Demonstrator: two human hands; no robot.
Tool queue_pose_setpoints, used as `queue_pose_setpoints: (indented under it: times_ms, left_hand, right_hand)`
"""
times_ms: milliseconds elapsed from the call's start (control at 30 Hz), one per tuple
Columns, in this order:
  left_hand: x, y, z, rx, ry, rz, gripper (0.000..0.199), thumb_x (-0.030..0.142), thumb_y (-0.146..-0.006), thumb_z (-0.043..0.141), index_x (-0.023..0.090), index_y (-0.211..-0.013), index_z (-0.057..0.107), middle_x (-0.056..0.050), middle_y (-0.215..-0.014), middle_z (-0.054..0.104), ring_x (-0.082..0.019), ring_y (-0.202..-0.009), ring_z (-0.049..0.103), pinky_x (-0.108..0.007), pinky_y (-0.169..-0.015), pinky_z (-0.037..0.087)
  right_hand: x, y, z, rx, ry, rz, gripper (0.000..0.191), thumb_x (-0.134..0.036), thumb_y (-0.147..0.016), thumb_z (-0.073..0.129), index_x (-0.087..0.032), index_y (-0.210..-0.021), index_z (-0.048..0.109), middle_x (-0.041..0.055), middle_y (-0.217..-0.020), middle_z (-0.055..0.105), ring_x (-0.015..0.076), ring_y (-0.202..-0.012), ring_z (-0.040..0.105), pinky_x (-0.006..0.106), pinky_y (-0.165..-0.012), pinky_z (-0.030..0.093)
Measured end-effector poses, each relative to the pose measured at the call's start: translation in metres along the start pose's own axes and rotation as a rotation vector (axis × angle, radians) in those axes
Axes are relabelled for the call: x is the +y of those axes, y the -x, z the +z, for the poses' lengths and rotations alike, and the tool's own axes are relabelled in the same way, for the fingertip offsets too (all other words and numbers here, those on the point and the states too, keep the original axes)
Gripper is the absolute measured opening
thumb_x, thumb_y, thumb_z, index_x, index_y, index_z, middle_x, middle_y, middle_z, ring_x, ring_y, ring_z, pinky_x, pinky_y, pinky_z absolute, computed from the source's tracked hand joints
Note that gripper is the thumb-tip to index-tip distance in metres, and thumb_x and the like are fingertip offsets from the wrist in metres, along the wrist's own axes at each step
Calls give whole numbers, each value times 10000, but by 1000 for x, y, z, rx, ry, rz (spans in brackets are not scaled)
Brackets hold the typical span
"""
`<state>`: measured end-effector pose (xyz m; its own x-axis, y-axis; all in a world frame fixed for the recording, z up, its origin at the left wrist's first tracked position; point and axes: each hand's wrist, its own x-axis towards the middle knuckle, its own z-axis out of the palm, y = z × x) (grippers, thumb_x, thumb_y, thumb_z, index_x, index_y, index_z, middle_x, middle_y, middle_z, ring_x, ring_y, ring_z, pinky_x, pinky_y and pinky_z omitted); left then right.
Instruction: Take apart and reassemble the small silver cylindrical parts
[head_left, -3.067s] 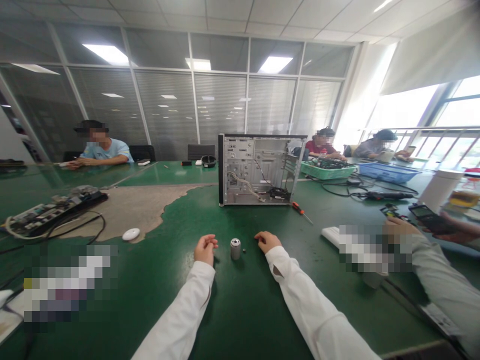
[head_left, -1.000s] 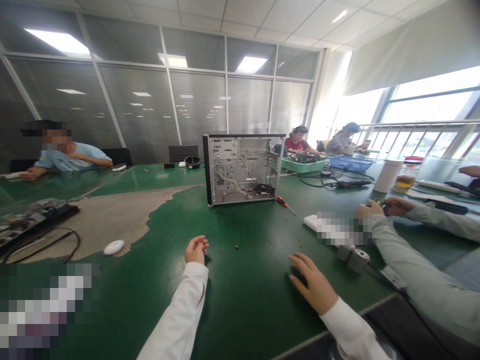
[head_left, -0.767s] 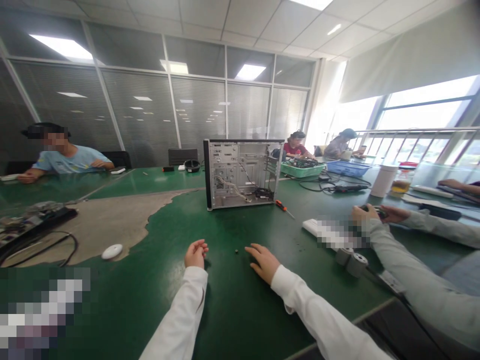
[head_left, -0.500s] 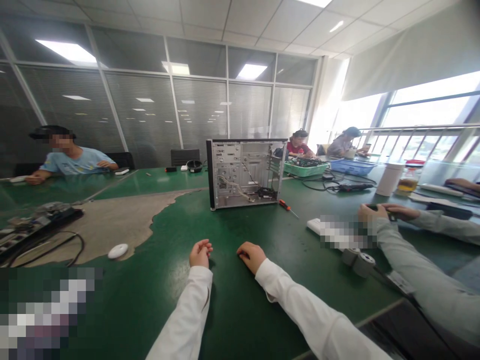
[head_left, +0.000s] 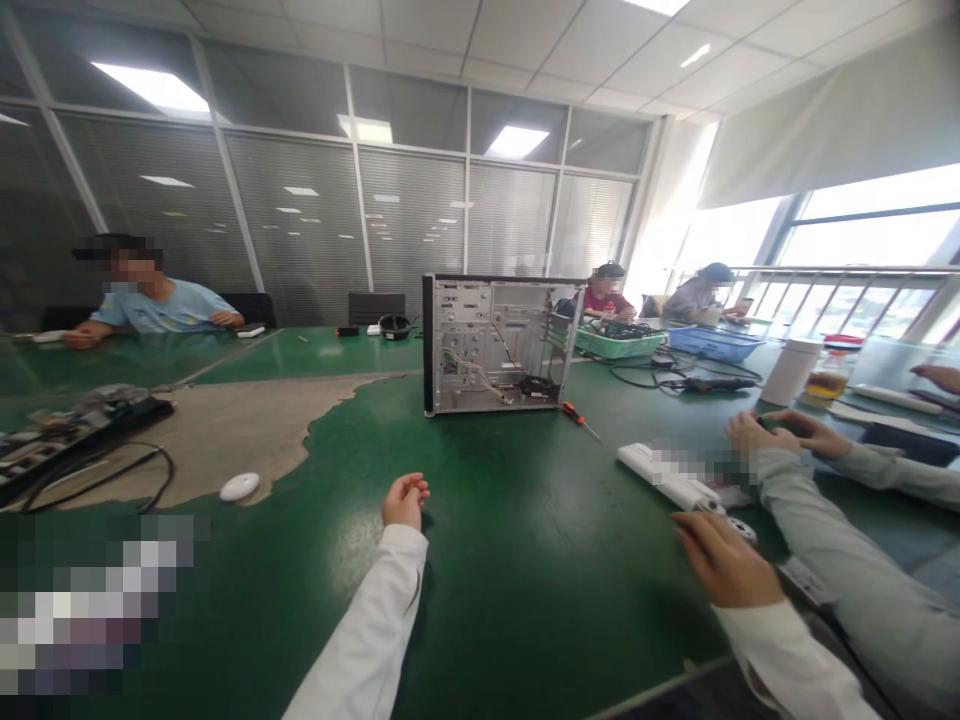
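An open computer case (head_left: 499, 345) stands upright on the green table, its side off, with cables and metal bays showing inside. By its lower right corner lies a screwdriver (head_left: 576, 415) with an orange and black handle. My left hand (head_left: 406, 500) rests in front of the case, fingers loosely curled and slightly apart, holding nothing. Over to the right, my right hand (head_left: 727, 562) is beside the plugs at the near end of a white power strip (head_left: 660, 477). Its fingers are stretched forward; whether they touch the plugs I cannot tell.
A co-worker's hands (head_left: 787, 435) hold a small dark object at right. Behind are a green basket (head_left: 619, 345), a blue basket (head_left: 712, 343), a white cylinder (head_left: 790, 372) and a jar (head_left: 832, 368). A white oval object (head_left: 240, 487) and electronic parts (head_left: 79, 440) lie left.
My right hand has moved right, from in front of the case to the power strip's plugs. My left hand stays in place, its fingers slightly more curled. The view has shifted slightly.
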<state>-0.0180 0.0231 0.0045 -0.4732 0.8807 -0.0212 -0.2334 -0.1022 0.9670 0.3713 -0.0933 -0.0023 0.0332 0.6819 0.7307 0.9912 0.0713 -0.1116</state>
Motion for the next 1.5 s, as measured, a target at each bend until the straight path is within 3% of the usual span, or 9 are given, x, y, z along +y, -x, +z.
queue_pose_setpoints:
  times_ms: [133, 267, 467, 867, 1100, 1333, 1500]
  left_hand:
    - [-2, -1, 0, -3, 8, 7, 191, 89, -474, 442, 125, -614, 567, 12, -502, 564, -76, -415, 514, -159, -381, 329]
    - [-2, -1, 0, 16, -4, 7, 185, 102, -482, 451, 125, -617, 574, 13, -483, 561, -76, -398, 512, -159, -374, 331]
    - [1, 4, -1, 13, -16, 22, 181, 117, -498, 465, 122, -630, 588, 1, -499, 575, -82, -409, 524, -164, -383, 339]
    - [0, 4, 1, 27, -9, 20, 194, 112, -498, 450, 124, -635, 586, 1, -501, 574, -85, -416, 525, -171, -393, 339]
    - [-2, 3, 1, 40, 7, 17, 190, 109, -491, 437, 129, -620, 574, 6, -496, 563, -82, -419, 520, -168, -394, 332]
    - [-3, 0, -1, 12, 33, -2, 204, 87, -472, 418, 132, -613, 559, 16, -497, 555, -74, -407, 508, -166, -394, 331]
    - [-1, 1, -2, -11, 30, -16, 212, 79, -467, 424, 133, -620, 561, 15, -513, 562, -76, -421, 514, -168, -400, 337]
  right_hand:
    - [52, -8, -25, 141, 166, 101, 304, -382, -734, 358, -198, -910, 524, 89, -843, 575, 225, -721, 543, 316, -594, 412]
    - [73, -5, -21, 62, 198, 134, 324, -400, -739, 324, -189, -906, 504, 97, -821, 566, 247, -729, 546, 324, -555, 415]
    - [77, 6, -6, -20, 181, 207, 303, -390, -739, 296, -208, -875, 496, 104, -859, 560, 262, -745, 545, 339, -537, 411]
    - [90, 2, -2, -122, 109, 255, 299, -385, -700, 313, -236, -893, 486, 146, -908, 550, 279, -769, 531, 370, -597, 403]
    - [93, 4, 1, -107, 74, 328, 262, -429, -669, 343, -262, -824, 471, 113, -804, 579, 281, -656, 548, 380, -531, 396]
    - [85, 9, -6, -61, 93, 304, 247, -434, -695, 345, -250, -782, 485, 64, -845, 562, 198, -562, 547, 323, -517, 416]
    - [84, -1, -4, -24, 139, 178, 336, -449, -691, 371, -221, -899, 504, 77, -963, 543, 226, -793, 549, 317, -672, 428]
